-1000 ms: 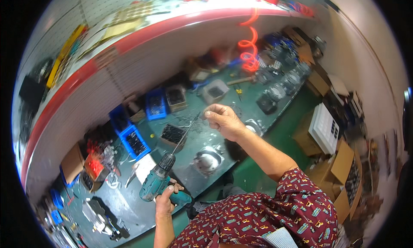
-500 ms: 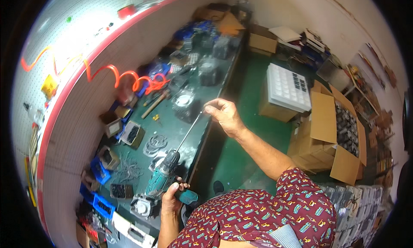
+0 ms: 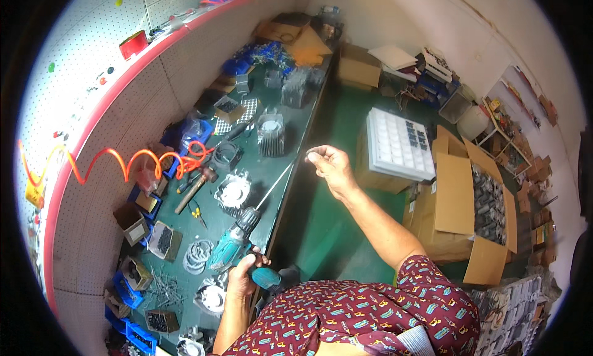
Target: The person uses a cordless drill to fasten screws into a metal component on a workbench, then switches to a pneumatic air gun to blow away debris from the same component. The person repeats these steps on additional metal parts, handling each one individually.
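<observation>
My left hand (image 3: 242,276) is wrapped round the grip of a teal and black cordless drill (image 3: 230,248). A long thin bit (image 3: 275,186) runs up and away from the drill's chuck, over the bench edge. Just right of the bit's tip, my right hand (image 3: 333,172) is closed in a pinch, thumb against fingers. A small dark bit of something shows at its fingertips, too small to name. Beside the drill on the bench are finned metal housings with round white centres, one (image 3: 233,190) beyond it and another (image 3: 211,297) nearer me.
The dark green bench (image 3: 247,164) carries a hammer (image 3: 196,189), yellow-handled pliers (image 3: 197,214), grey rings (image 3: 197,256), loose long screws (image 3: 164,288) and several small boxes of parts. An orange coiled hose (image 3: 123,164) hangs at left. On the floor at right stand a white tray (image 3: 395,140) and an open carton (image 3: 454,195).
My view has shifted, so the bench things sit differently in the picture. My right fingers, earlier at the bit's tip, are now a little to its right. The drill stays in my left hand.
</observation>
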The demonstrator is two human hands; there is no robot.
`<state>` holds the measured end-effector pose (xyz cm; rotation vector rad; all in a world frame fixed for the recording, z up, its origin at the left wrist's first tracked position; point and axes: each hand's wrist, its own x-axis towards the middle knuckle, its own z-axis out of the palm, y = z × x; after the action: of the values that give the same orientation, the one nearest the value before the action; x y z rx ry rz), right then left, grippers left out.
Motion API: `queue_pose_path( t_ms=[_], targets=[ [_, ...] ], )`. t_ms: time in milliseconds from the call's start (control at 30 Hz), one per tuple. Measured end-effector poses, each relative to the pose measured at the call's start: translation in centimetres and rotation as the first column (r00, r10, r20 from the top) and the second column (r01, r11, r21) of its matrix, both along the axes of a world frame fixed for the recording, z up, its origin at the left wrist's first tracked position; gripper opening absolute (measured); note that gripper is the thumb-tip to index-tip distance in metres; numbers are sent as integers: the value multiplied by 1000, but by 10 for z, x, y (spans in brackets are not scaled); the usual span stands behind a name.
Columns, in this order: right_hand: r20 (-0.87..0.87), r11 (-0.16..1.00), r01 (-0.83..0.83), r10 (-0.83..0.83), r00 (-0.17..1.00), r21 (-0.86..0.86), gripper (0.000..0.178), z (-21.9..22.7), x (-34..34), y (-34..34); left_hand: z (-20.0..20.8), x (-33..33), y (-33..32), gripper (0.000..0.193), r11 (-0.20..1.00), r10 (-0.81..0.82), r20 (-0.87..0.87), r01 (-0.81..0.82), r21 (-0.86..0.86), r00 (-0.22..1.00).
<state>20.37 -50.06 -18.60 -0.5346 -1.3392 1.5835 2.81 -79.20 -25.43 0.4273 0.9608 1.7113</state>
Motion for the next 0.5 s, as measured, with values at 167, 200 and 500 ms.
queue_pose_path(
  t_ms=[167, 200, 500],
  targets=[
    [89, 999, 17, -22, 996, 52, 11, 22, -45, 45, 2, -34, 45, 36, 998, 57, -7, -57, -18, 998],
    [117, 995, 32, -43, 992, 89, 11, 26, -54, 53, 1, -39, 54, 35, 998, 58, 8, -58, -10, 998],
    [157, 984, 25, -54, 986, 179, 11, 35, -109, 129, 7, -77, 129, 38, 995, 92, 1, -92, -43, 996]
  ],
)
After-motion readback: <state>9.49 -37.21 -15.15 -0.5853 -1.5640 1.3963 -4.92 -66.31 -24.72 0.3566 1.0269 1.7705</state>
